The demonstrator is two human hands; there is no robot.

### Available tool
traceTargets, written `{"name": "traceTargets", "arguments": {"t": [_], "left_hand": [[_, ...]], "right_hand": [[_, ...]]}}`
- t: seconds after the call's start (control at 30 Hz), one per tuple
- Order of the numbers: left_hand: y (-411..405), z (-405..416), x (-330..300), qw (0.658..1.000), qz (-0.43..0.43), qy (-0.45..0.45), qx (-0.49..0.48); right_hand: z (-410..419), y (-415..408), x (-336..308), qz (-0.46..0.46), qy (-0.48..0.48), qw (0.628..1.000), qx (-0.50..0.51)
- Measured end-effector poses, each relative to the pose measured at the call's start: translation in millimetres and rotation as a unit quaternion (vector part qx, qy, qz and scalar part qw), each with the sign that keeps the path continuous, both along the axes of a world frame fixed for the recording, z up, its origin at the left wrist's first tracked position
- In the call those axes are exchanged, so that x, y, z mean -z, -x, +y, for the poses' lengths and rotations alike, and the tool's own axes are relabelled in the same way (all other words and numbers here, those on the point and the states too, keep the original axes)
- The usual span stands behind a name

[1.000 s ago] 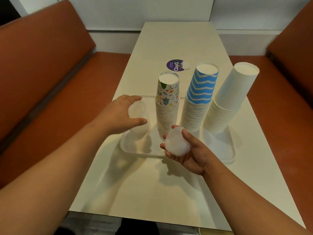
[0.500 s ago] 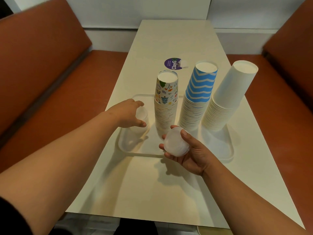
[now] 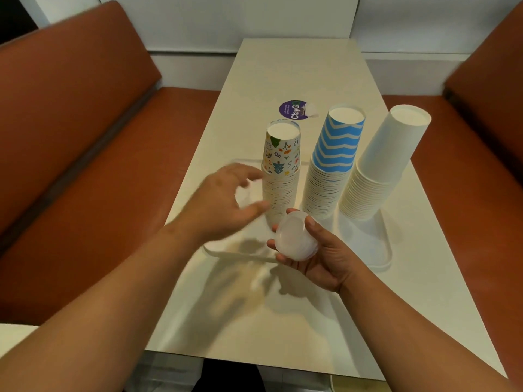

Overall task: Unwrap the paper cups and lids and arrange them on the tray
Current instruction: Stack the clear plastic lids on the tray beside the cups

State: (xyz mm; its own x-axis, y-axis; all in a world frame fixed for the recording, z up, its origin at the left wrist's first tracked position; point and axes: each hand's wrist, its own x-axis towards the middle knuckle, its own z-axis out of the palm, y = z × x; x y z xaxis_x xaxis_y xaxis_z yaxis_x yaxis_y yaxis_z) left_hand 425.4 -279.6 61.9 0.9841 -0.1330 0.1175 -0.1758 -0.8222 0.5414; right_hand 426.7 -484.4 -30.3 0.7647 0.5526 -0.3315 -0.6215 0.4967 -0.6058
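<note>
A white tray [image 3: 382, 263] lies on the cream table. Three upside-down cup stacks stand on it: a patterned stack [image 3: 280, 176] on the left, a blue zigzag stack [image 3: 334, 165] in the middle, a plain white stack [image 3: 382, 171] on the right. A small pile of clear plastic lids [image 3: 245, 193] sits on the tray's left part, half hidden by my left hand [image 3: 226, 202], which hovers over it, blurred, fingers spread. My right hand [image 3: 319, 258] grips a second bunch of clear lids [image 3: 295, 239] just above the tray's front edge.
A round purple "ClayG" sticker [image 3: 294, 110] with a bit of torn wrapper lies on the table behind the cups. Orange bench seats [image 3: 85, 171] run along both sides of the table. The table's near edge [image 3: 254, 363] is close to my body.
My left hand has let go of the lid pile on the tray and is swinging up and right toward my right hand. My right hand still holds its lids in about the same place.
</note>
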Motion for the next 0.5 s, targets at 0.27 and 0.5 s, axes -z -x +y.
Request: {"name": "traceTargets", "arguments": {"t": [0.27, 0.5], "left_hand": [[25, -30, 30, 0.986, 0.107, 0.085, 0.099], [29, -26, 24, 0.980, 0.104, 0.155, 0.070]], "right_hand": [[3, 4, -10, -0.027, -0.008, 0.999, -0.045], [1, 5, -13, -0.025, -0.004, 0.999, -0.041]]}}
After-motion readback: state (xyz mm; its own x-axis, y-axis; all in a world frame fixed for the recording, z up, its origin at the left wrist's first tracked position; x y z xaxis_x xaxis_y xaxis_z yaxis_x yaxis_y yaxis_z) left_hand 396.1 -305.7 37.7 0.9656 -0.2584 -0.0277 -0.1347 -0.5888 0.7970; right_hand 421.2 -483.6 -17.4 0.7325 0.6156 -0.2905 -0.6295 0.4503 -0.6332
